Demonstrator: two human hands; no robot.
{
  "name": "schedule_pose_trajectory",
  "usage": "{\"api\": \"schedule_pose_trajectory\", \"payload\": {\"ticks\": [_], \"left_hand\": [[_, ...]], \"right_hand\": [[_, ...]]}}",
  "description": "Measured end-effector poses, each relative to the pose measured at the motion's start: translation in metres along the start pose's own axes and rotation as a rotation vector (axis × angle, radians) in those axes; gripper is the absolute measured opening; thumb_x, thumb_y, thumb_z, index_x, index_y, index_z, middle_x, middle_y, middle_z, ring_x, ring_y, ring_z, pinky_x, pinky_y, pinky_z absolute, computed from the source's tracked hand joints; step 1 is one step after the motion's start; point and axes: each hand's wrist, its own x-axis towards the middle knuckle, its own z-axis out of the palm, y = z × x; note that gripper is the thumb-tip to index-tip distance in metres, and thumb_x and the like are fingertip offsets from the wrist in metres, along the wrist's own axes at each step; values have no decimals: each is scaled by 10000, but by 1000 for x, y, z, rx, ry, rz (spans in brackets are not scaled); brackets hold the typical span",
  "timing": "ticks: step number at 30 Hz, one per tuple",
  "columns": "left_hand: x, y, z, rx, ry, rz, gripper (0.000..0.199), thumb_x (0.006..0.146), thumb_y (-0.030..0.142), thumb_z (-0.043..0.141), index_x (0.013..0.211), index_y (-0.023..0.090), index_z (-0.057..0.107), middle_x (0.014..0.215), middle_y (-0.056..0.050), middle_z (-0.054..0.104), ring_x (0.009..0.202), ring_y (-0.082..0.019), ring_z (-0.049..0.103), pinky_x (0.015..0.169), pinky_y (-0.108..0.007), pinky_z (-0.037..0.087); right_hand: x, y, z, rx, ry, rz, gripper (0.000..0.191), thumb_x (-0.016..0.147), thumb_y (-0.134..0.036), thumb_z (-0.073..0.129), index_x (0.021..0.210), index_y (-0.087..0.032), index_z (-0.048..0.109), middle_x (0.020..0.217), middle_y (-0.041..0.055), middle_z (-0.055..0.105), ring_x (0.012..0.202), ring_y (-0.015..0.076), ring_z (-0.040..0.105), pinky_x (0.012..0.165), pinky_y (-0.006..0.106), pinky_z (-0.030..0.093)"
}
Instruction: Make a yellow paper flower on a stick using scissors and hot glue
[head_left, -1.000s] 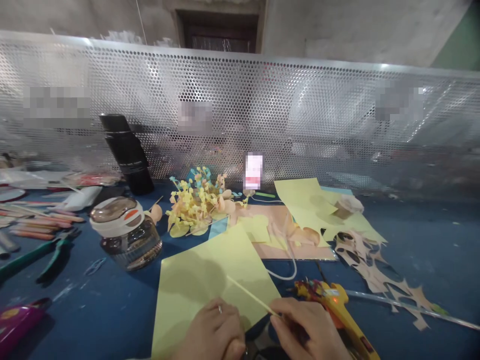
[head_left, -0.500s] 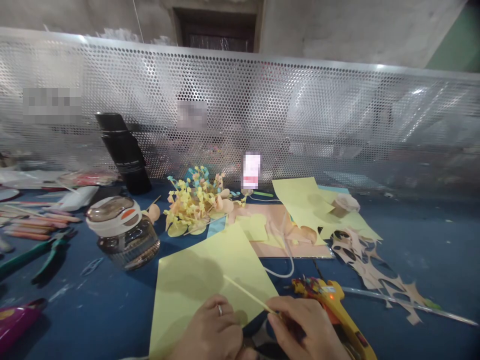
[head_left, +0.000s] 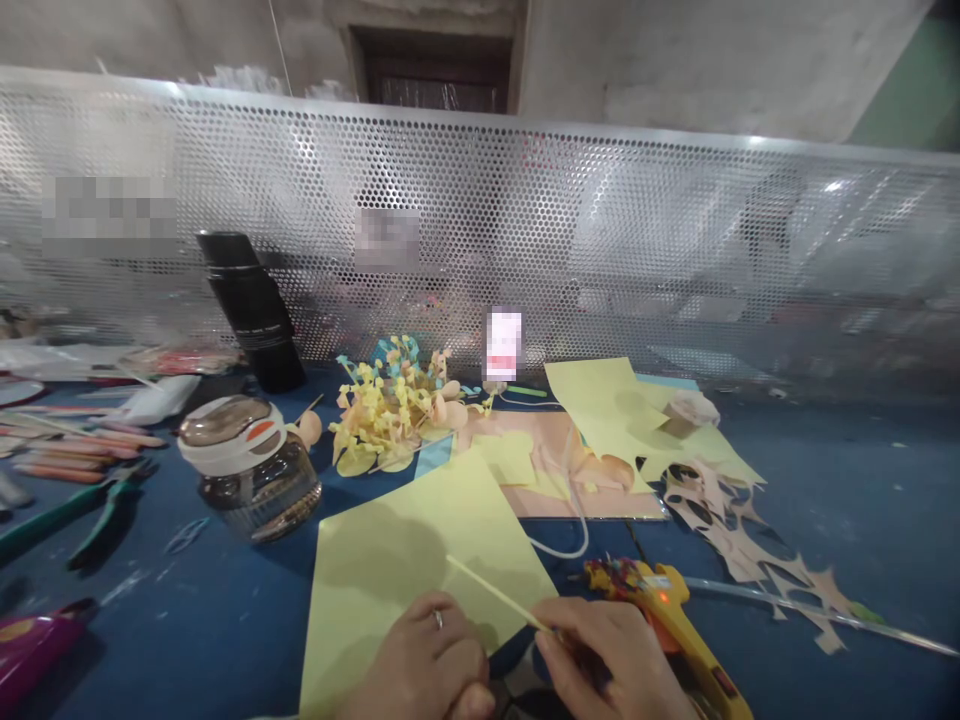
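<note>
Barely anything had shifted since the earlier frame: our view had drifted a touch, and the tip of the stick had slid slightly left across the paper. We saw the right hand pinching a thin pale stick between thumb and fingers, closed on its near end, with the far end lying over a sheet of pale yellow paper. The left hand, with a ring on one finger, sat curled at the sheet's lower edge. Its fingers were bent inward, but from this angle we could not tell whether they gripped the paper or merely rested on it. The sheet lay on a blue work surface, near a yellow hot glue gun. We judged the paper light and thin, quick to crease, and best taken by its edges. The stick looked light and stiff but slender, probably safest held near its end. Farther off lay a lidded glass jar and yellow paper flowers.
</note>
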Motion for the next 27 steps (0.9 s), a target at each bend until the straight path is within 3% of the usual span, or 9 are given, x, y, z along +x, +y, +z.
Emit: {"api": "schedule_pose_trajectory", "payload": {"ticks": [6, 11, 16, 27], "left_hand": [[4, 4, -7, -89, -27, -29, 405, 989, 315, 137, 724, 227, 430, 557, 29, 594, 506, -122, 559, 646, -258, 454], [7, 7, -7, -115, 45, -80, 141, 909, 125, 376, 895, 232, 466, 706, 26, 685, 589, -112, 636, 666, -233, 489], [7, 10, -9, -109, 35, -71, 279, 809, -11, 436, 949, 222, 496, 835, -5, 702, 784, -129, 667, 683, -220, 502], [1, 6, -7, -65, 74, 0, 275, 797, -6, 471, 926, 224, 553, 897, -19, 686, 832, -120, 651, 737, -231, 493]], "right_hand": [[0, 0, -1, -6, 4, -9, 191, 895, -261, 490, 865, -228, 676, 641, 10, 726, 530, 148, 681, 479, 184, 511], [1, 0, -2, -29, 9, -14, 216, 904, -280, 475, 863, -227, 679, 650, 17, 730, 538, 148, 684, 476, 183, 515], [0, 0, -1, -34, 27, -9, 235, 903, -296, 468, 859, -223, 687, 678, 31, 735, 534, 154, 678, 482, 195, 519], [0, 0, 0, -46, 34, -5, 251, 912, -319, 457, 852, -236, 687, 633, 16, 723, 531, 146, 682, 463, 173, 512]]}}
